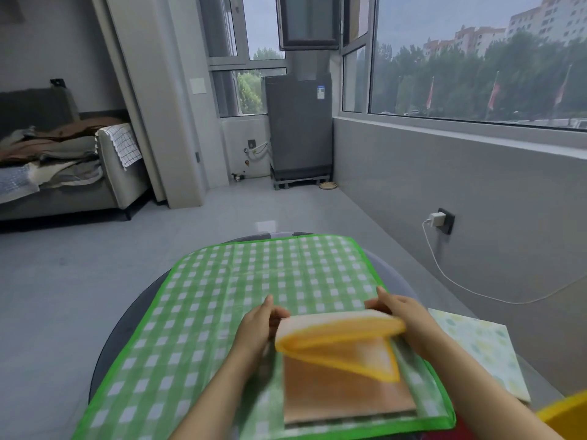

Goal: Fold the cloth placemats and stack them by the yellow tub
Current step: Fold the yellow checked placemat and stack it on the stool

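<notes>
An orange checked placemat with a yellow border (343,376) lies partly folded on a large green checked placemat (254,296) spread over a round table (104,354). My left hand (259,325) holds the left end of its raised fold. My right hand (400,315) grips the right end, and the upper layers curl over the lower one. A pale patterned folded mat (482,347) lies to the right. The yellow tub (565,414) shows only its rim at the bottom right corner.
A grey wall with a charger and white cable (438,220) runs along the right. A sofa piled with cloths (57,160) stands at the far left, and a grey appliance (298,131) by the windows. Bare grey floor lies beyond the table.
</notes>
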`<move>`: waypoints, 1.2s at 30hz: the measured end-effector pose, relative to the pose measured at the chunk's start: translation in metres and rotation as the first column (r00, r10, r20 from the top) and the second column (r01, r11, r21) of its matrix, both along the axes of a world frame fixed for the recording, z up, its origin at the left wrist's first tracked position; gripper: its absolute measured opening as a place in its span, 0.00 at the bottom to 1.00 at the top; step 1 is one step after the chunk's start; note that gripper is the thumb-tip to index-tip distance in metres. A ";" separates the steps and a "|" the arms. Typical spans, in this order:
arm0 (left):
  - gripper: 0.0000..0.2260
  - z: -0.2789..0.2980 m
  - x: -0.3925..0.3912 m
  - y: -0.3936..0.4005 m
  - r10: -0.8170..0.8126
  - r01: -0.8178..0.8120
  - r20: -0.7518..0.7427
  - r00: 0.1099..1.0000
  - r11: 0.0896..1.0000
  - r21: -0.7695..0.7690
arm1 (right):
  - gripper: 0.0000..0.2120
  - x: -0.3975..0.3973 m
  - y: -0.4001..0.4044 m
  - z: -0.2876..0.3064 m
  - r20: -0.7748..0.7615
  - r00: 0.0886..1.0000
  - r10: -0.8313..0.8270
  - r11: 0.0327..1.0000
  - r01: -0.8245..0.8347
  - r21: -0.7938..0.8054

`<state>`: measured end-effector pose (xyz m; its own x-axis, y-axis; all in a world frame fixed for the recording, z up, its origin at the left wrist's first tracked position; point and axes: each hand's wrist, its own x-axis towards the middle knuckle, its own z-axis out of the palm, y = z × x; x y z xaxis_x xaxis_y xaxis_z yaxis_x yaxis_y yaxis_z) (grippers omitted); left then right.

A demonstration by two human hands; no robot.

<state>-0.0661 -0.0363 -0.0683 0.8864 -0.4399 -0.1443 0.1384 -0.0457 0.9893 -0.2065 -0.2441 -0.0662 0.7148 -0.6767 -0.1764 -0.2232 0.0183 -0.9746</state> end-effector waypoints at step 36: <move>0.25 -0.014 -0.047 -0.012 -0.805 -0.044 0.398 0.439 0.423 0.905 | 0.45 -0.012 0.063 -0.018 -0.583 0.806 0.101 0.333 -0.580 -0.744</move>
<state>-0.1133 -0.0487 -0.0823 0.5380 -0.8403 -0.0665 -0.8252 -0.5411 0.1620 -0.2184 -0.1816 -0.0842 0.9476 -0.3181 0.0290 -0.3060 -0.9303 -0.2023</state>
